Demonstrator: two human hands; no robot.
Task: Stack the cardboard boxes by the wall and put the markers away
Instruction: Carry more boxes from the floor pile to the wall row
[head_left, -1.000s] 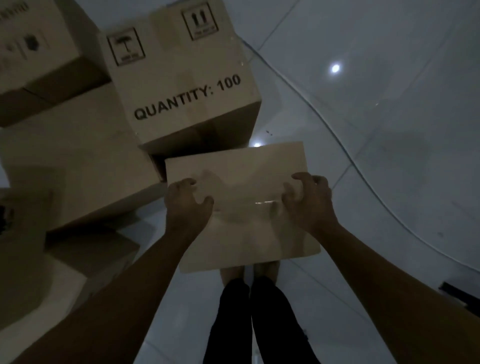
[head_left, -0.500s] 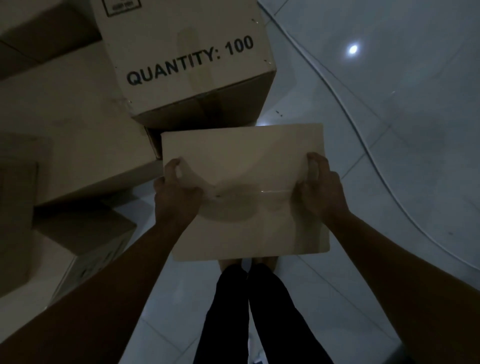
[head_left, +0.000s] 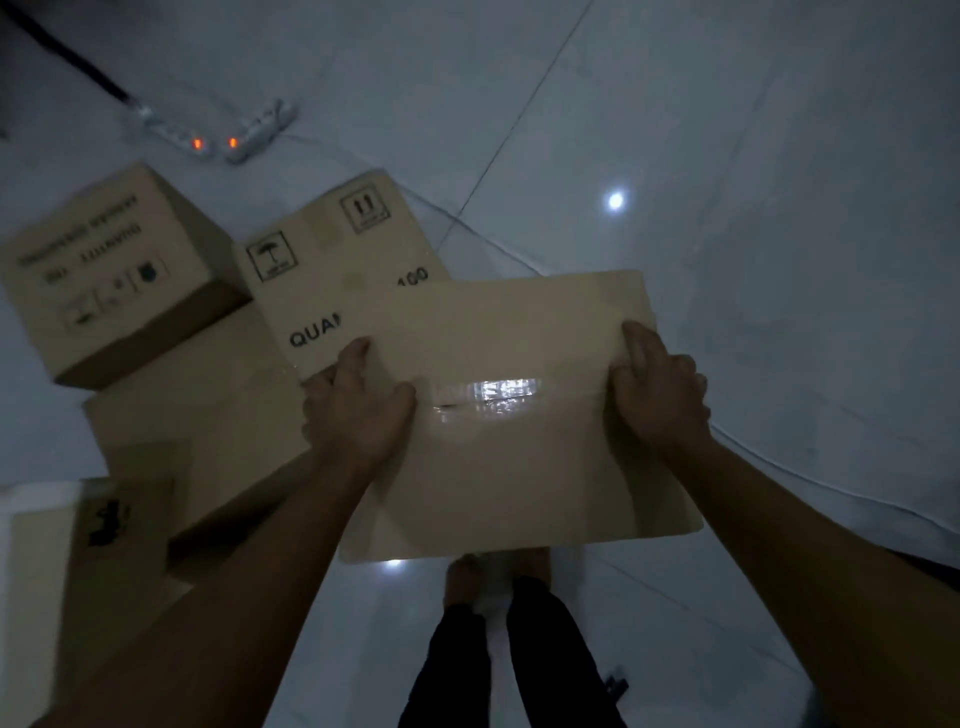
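I hold a plain taped cardboard box (head_left: 519, 467) off the floor in front of me. My left hand (head_left: 358, 410) grips its left side and my right hand (head_left: 660, 395) grips its right side, thumbs on the top face. Behind it, partly covered, sits a box printed "QUANTITY: 100" (head_left: 322, 280). That box rests on a large flat box (head_left: 208, 405), and a smaller printed box (head_left: 109, 280) stands to the left. No markers are in view.
Another carton (head_left: 78, 561) stands at the near left. Two power strips (head_left: 228, 135) with orange lights lie on the white tiled floor at the back, with a white cable (head_left: 779, 467) running right. My feet (head_left: 493, 577) are below the box.
The held box has come up and now covers part of the "QUANTITY: 100" box. The view has tilted up, bringing the power strips and the left box into sight.
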